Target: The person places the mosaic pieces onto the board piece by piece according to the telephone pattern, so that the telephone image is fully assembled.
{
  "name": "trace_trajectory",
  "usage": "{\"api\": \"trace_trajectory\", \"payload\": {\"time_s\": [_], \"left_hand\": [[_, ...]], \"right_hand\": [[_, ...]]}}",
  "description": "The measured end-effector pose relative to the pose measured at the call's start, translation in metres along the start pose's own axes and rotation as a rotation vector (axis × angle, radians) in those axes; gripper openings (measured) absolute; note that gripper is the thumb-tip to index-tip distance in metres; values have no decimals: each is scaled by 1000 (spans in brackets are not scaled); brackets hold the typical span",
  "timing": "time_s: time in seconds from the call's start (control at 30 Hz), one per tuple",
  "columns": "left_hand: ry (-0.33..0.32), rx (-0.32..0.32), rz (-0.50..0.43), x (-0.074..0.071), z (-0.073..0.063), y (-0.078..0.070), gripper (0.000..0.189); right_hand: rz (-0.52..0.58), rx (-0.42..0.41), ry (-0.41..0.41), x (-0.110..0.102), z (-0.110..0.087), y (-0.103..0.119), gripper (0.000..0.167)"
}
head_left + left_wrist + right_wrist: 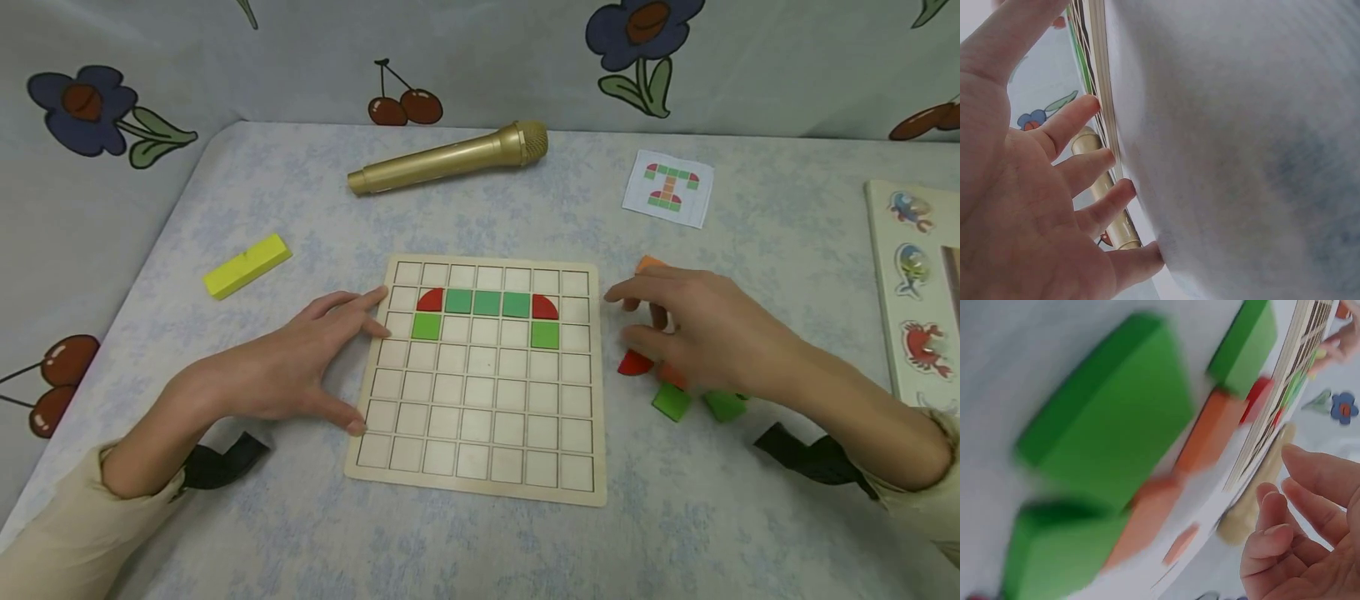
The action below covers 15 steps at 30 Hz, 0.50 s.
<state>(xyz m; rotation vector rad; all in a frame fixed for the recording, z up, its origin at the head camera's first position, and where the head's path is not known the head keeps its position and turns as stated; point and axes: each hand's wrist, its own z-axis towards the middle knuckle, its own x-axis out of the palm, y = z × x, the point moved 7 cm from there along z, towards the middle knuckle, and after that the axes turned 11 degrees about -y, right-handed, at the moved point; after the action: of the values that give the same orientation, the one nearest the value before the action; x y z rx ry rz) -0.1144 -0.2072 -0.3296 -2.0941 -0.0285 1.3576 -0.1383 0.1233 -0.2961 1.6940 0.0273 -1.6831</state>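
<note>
A pale wooden grid board (480, 392) lies in front of me. Near its top, red quarter-circles (545, 307) and green squares (487, 303) form a row, with another green square below each end. My left hand (281, 367) spreads along the board's left edge, thumb and fingertips touching it. To the right of the board my right hand (712, 329) hovers over loose pieces, its fingers loosely bent and holding nothing. Around it are green blocks (1116, 412), orange pieces (1212, 431) and a red piece (635, 362); the hand hides part of this pile in the head view.
A gold microphone (450, 160) lies behind the board. At the back right is a paper card (669, 188) with a coloured block pattern. A yellow block (247, 266) sits on the left, and a board with sea-animal pictures (911, 292) at the right edge.
</note>
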Motion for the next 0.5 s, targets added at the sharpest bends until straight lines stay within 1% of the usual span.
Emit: {"api": "trace_trajectory", "payload": {"time_s": [0.07, 0.13, 0.23, 0.33, 0.5], "left_hand": [[0, 1, 3, 0, 0, 0, 85], [-1, 0, 0, 0, 0, 0, 85], [0, 2, -7, 0, 0, 0, 84], [1, 3, -15, 0, 1, 0, 84], [4, 4, -22, 0, 0, 0, 87]], "right_hand": [[-24, 2, -41, -7, -1, -8, 34], [-39, 23, -68, -13, 0, -17, 36], [-63, 71, -76, -17, 3, -28, 36], [-72, 134, -59, -17, 8, -40, 35], [-108, 197, -8, -13, 18, -54, 35]]}}
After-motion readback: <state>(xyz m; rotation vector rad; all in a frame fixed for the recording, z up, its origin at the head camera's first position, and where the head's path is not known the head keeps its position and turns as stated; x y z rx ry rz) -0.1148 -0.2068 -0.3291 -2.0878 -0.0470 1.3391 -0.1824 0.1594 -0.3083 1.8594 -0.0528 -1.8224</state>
